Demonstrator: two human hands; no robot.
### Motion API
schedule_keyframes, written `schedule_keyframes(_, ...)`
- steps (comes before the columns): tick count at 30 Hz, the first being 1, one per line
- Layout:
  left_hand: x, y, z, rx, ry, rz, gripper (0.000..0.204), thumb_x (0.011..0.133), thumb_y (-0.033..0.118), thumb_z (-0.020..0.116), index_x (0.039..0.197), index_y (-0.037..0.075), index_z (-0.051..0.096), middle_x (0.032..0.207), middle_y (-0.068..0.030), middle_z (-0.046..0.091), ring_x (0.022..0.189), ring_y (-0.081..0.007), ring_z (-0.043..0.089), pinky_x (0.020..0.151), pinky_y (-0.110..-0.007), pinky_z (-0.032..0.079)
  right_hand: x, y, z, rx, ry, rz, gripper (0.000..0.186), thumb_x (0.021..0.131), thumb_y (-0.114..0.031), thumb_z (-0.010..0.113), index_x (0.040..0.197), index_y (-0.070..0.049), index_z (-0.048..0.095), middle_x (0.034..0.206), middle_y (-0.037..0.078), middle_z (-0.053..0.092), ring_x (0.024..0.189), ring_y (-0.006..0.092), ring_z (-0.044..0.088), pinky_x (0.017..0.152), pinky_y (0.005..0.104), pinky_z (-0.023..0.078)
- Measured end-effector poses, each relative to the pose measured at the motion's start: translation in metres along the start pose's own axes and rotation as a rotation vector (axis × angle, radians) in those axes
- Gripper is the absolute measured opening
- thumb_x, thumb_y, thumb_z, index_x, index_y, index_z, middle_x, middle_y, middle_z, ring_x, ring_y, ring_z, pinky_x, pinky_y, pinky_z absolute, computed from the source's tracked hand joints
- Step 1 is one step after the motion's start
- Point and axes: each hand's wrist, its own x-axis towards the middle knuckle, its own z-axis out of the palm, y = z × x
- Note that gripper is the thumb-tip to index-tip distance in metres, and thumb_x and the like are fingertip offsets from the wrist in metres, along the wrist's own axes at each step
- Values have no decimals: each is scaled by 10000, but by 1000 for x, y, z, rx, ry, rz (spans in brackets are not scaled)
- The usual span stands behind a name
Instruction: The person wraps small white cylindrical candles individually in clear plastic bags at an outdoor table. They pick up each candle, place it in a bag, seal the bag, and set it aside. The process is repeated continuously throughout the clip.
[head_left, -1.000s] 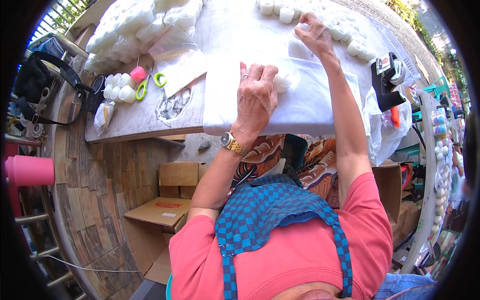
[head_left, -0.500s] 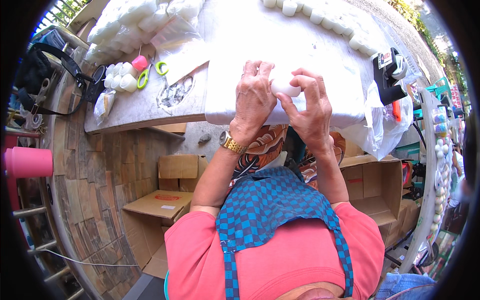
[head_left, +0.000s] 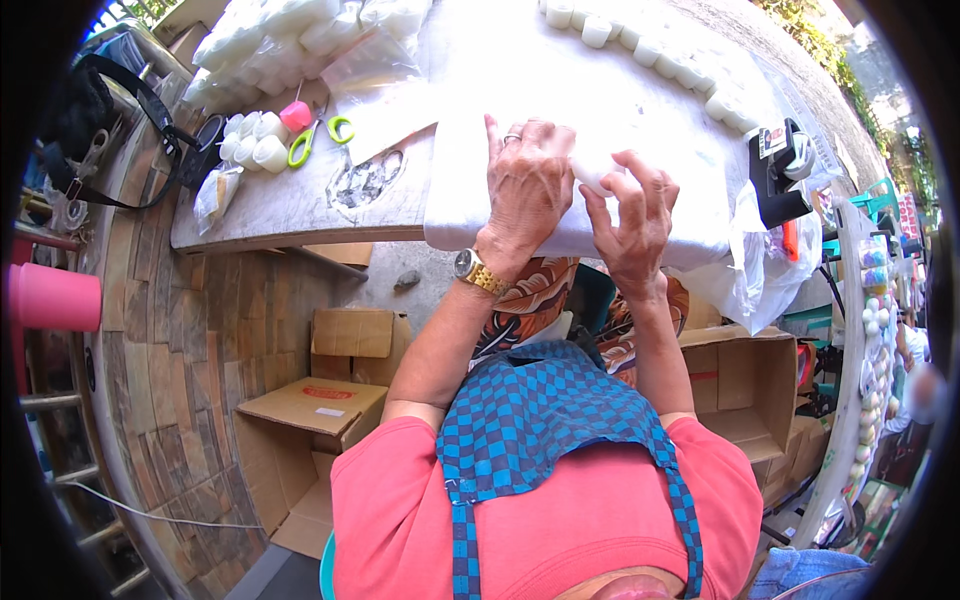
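A small, smooth white candle (head_left: 594,172) is held between my two hands over the white-covered near part of the table. My right hand (head_left: 636,210) pinches it from the right, thumb below and curled fingers above. My left hand (head_left: 530,185), back upward with a gold watch on its wrist, meets it from the left with fingers bent and the little finger raised. Its thumb and inner fingertips are hidden. Several similar white candles (head_left: 690,72) stand in a curved row at the table's far right.
At left on the table lie green-handled scissors (head_left: 302,148), a pink candle (head_left: 296,115), a pack of white candles (head_left: 255,142) and bagged ones (head_left: 275,45). A black tape dispenser (head_left: 775,175) and a plastic bag (head_left: 755,260) sit at right. Open cardboard boxes (head_left: 300,405) are below.
My hands and the candle have shifted slightly right in the picture, partly as the view moved. The left hand has turned, its little finger lifting away; the right fingers have shifted on the candle.
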Motion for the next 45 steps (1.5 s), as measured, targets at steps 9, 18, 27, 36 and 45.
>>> schedule_keyframes(9, 3, -7, -1, -178, -111, -167, 106, 824, 109, 643, 880, 41, 702, 880, -140, 679, 824, -306, 654, 850, -444, 496, -5, 5, 9, -58, -42, -37, 291, 767, -70, 794, 981, -89, 598, 1173, 117, 609, 986, 257, 585, 801, 384, 413)
schedule_keyframes(18, 2, -4, 8, -218, 45, -175, 103, 816, 77, 668, 883, 8, 703, 881, -148, 674, 745, -279, 665, 670, -370, 531, 7, 15, 3, -42, -235, 61, 354, 792, 0, 679, 1135, -87, 662, 1282, 112, 612, 1206, 326, 548, 991, 418, 391)
schedule_keyframes(27, 4, 1, 10, -321, 72, -277, 94, 815, 44, 658, 889, 7, 702, 881, -132, 666, 655, -223, 661, 621, -339, 537, 23, 24, 5, 56, -329, 131, 284, 790, -66, 733, 1065, -101, 672, 1256, 89, 651, 1298, 302, 512, 1050, 460, 373)
schedule_keyframes(36, 5, 3, 15, -245, 136, -180, 89, 802, 34, 661, 888, 16, 666, 877, -134, 640, 751, -255, 658, 631, -364, 535, 25, 25, 13, 167, -238, 176, 197, 790, -55, 728, 981, -91, 697, 1133, 121, 693, 1090, 281, 632, 942, 403, 441)
schedule_keyframes(45, 9, 4, 14, -242, 160, -139, 101, 794, 34, 685, 894, 36, 675, 903, -126, 644, 814, -269, 650, 773, -407, 537, 29, 26, 17, 309, -238, 285, 221, 793, 4, 711, 1007, -46, 678, 1185, 165, 643, 1083, 314, 624, 882, 400, 528)
